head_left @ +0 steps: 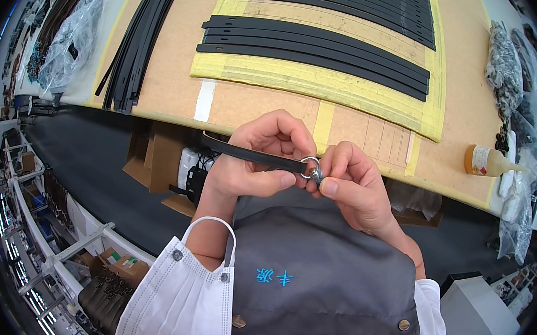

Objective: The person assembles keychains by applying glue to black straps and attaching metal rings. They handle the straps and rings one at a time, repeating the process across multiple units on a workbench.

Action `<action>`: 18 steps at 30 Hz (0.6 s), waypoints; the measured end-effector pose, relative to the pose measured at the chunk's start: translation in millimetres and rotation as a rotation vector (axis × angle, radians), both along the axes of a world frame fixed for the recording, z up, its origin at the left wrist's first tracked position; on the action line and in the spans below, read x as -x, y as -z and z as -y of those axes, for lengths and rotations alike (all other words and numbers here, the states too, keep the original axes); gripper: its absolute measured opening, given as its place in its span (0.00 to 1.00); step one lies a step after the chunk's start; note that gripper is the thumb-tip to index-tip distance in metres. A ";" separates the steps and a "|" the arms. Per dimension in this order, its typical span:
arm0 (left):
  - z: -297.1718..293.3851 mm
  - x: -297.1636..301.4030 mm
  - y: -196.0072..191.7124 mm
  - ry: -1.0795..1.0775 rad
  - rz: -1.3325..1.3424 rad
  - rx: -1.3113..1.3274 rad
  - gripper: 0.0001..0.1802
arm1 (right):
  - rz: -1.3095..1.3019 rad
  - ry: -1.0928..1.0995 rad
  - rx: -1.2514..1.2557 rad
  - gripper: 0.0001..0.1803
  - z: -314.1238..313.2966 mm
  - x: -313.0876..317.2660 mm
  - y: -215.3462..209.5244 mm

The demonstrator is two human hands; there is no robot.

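In front of my body, near the table's front edge, both hands work together on a black strap [253, 155] that looks like leather. My left hand [230, 172] is closed around it, with the thumb near the strap's right end. A silvery metal ring [304, 168] sits at that end. Joined to the ring is a small shiny metal fitting [317, 175], perhaps a clasp; fingers partly cover it. My right hand [365, 192] pinches this fitting between thumb and fingers. The strap's other end sticks out to the left, past my left hand.
On the table [166, 91], several black straps [317, 52] lie in rows on a yellow-edged mat [257, 72]. A strap bundle [140, 41] lies left. At right are a squeeze bottle [481, 160] of amber liquid and plastic bags [529, 145]. A cardboard box [148, 157] stands below.
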State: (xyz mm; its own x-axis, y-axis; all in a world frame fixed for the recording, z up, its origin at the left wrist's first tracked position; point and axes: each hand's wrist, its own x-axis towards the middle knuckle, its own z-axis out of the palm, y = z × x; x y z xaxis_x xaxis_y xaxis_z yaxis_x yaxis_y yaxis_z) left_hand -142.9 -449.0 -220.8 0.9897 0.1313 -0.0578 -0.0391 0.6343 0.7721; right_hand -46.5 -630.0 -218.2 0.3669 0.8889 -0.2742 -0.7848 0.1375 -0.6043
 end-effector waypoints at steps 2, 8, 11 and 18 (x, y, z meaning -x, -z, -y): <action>0.1 -0.4 1.8 -0.006 0.030 -0.025 0.19 | 0.006 -0.001 -0.001 0.10 0.0 -0.1 0.2; -3.9 0.0 5.2 0.024 0.078 -0.052 0.14 | 0.031 0.005 -0.006 0.09 0.7 0.2 1.3; -4.8 0.7 4.6 0.042 0.089 -0.048 0.13 | 0.034 0.007 -0.002 0.09 -0.1 0.8 -1.3; -4.9 0.5 2.8 0.046 0.111 -0.039 0.13 | -0.007 -0.032 0.026 0.10 -0.6 1.5 -5.8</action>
State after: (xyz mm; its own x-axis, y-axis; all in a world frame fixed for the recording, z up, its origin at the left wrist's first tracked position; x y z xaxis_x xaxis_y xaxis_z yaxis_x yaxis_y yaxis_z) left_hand -143.5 -444.1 -223.6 0.9947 0.0855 0.0565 -0.0970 0.6066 0.7891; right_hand -48.0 -629.4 -212.4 0.3365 0.8928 -0.2996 -0.7927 0.0968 -0.6018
